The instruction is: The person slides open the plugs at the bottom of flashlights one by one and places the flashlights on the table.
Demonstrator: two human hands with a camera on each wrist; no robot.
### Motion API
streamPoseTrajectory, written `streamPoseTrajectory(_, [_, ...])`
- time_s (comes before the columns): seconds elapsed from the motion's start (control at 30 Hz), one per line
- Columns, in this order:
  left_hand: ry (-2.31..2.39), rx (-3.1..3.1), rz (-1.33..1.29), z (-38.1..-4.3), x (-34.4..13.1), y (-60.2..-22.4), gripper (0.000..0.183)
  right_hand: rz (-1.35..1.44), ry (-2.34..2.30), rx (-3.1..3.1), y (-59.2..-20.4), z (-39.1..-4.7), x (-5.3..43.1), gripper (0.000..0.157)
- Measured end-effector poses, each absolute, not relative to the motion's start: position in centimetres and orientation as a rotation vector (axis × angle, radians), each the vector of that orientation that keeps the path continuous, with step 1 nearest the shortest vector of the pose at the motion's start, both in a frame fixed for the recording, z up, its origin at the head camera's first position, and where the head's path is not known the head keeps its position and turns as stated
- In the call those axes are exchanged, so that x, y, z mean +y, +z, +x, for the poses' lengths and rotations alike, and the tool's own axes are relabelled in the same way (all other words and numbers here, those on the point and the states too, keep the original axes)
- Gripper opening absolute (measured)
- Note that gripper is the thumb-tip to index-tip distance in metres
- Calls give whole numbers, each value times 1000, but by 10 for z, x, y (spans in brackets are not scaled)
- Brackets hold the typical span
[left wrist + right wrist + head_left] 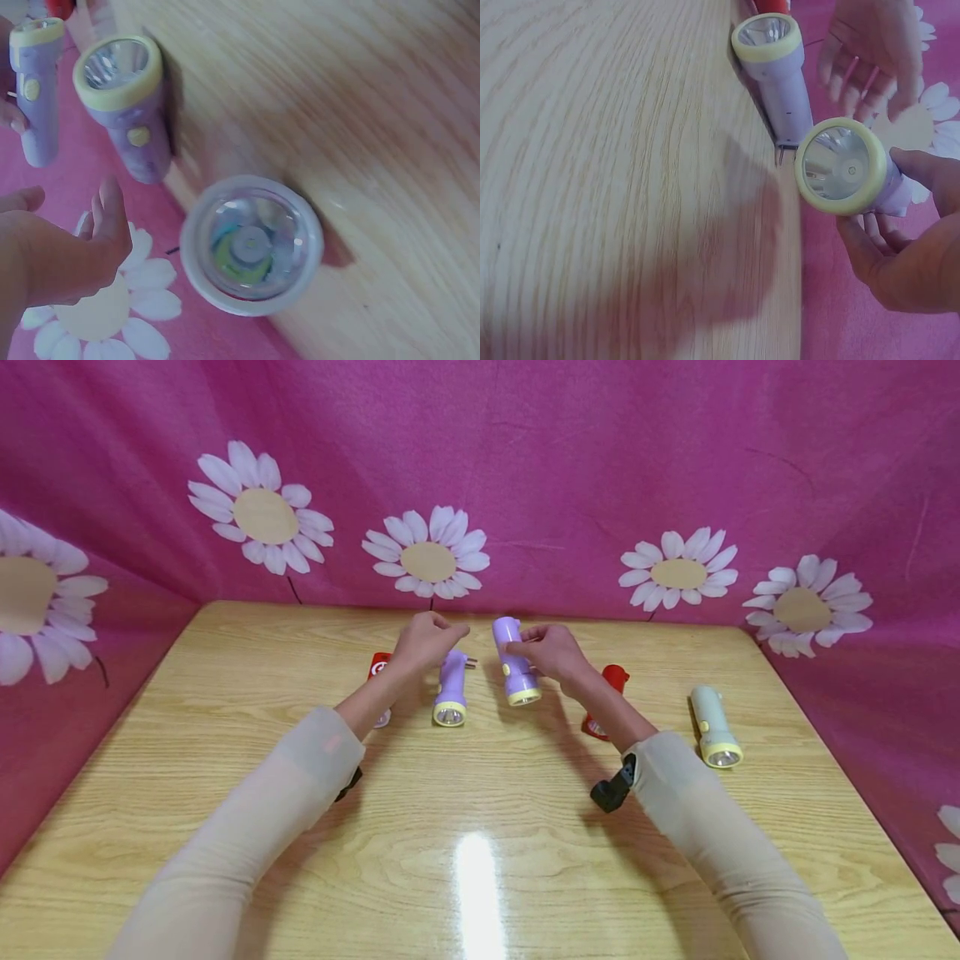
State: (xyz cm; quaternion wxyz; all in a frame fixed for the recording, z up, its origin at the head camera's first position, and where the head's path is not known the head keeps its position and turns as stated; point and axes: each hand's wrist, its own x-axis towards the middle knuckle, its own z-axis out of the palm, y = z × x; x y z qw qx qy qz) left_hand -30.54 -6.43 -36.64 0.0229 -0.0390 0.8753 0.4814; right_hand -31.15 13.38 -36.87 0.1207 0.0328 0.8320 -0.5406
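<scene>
My right hand [553, 652] grips a purple flashlight [513, 652] with a pale yellow head, held just above the table, lens end toward me. A second purple flashlight [452, 681] lies on the table to its left, two metal plug prongs sticking out from its side. Over that one's far end hovers my left hand [426, 642], holding nothing, its fingers loosely bent in the left wrist view. Under the left forearm lies a red flashlight [380, 665], partly covered by the arm. A clear round lens [251, 247] faces the left wrist camera.
Partly behind the right forearm lies another red flashlight [616, 677]. A pale green flashlight [711, 714] with a yellow head lies farther right. The wooden table [420, 877] ends at the back against a pink flowered cloth [555, 485].
</scene>
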Motion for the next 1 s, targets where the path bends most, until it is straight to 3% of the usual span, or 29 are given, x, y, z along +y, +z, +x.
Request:
streamPoseTrajectory(0.4, [1853,2355,-140,-299,-31,-357,45,57,-1689,2434,-363,-305,125,43])
streamPoseTrajectory(1.0, [1965,2218,-136,-300,-17,-354,42,-10,-1723,2443,-360,-296,123,42])
